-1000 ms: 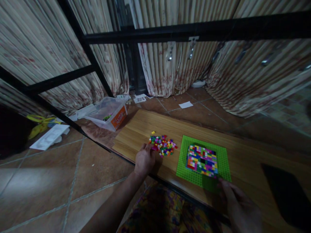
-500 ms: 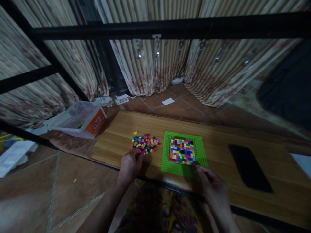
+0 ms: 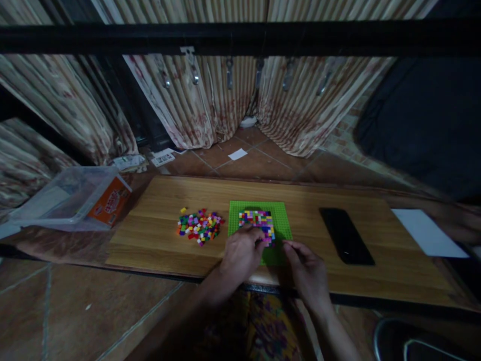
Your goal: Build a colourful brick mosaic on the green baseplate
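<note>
A green studded baseplate [image 3: 281,213] lies on the wooden board, bearing a square mosaic of small multicoloured bricks [image 3: 267,219]. My left hand [image 3: 242,250] is over the mosaic's lower left part, fingers pinched together and touching or just above it. It covers part of the bricks, and whatever sits between its fingertips is hidden. Beside the plate's lower right edge is my right hand [image 3: 308,268], thumb and forefinger closed; any piece in that pinch is too small to make out. A loose pile of tiny coloured bricks [image 3: 201,226] lies left of the plate.
A black phone-like slab [image 3: 345,235] lies on the wooden board [image 3: 150,225] to the right, with a white sheet [image 3: 426,233] beyond it. At the left stands a clear plastic bin [image 3: 80,200] with an orange label. A dark metal bar [image 3: 225,39] with hooks crosses behind.
My left hand has moved right, from the brick pile to the mosaic. My right hand stays near the plate's lower right side. The view has swung to the right.
</note>
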Demonstrator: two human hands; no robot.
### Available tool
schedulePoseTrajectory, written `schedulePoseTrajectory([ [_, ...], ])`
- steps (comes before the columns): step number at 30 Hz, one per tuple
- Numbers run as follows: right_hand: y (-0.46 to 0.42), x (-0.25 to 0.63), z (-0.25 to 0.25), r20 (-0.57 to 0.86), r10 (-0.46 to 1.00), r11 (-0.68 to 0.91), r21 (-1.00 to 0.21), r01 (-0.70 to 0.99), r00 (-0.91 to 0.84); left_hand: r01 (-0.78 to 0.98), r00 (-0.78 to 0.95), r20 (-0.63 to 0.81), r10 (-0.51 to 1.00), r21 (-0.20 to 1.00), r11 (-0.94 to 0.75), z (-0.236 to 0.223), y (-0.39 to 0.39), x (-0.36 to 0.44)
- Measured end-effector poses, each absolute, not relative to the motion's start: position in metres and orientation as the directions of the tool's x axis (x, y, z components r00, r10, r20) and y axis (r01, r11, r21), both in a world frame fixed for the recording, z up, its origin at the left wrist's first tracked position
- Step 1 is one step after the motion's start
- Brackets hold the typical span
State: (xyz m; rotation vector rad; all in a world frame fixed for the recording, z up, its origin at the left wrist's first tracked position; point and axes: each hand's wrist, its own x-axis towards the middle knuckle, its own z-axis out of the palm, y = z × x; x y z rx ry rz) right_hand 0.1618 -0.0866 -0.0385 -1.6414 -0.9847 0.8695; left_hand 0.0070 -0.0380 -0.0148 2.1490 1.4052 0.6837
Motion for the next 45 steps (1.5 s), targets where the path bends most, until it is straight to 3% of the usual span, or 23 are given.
schedulePoseTrajectory([
  [15, -0.062, 0.164, -0.046, -0.004, 0.936, -0.122, -0.941, 0.316, 0.351, 0.794, 0.288, 0.119, 0.95, 0.524, -0.307, -0.016, -0.03, 0.019],
  [20, -0.056, 0.157, -0.041, -0.043, 0.951, -0.169, -0.9, 0.401, 0.306, 0.794, 0.272, 0.12, 0.955, 0.533, -0.293, -0.017, -0.031, 0.018],
  [35, -0.051, 0.156, -0.04, -0.142, 0.931, -0.253, -0.915, 0.314, 0.336, 0.75, 0.227, 0.087, 0.97, 0.62, -0.231, -0.019, -0.03, 0.016],
  [45, -0.052, 0.15, -0.04, -0.102, 0.922, -0.267, -0.865, 0.425, 0.373, 0.802, 0.182, 0.083, 0.98, 0.564, -0.197, -0.022, -0.03, 0.02],
])
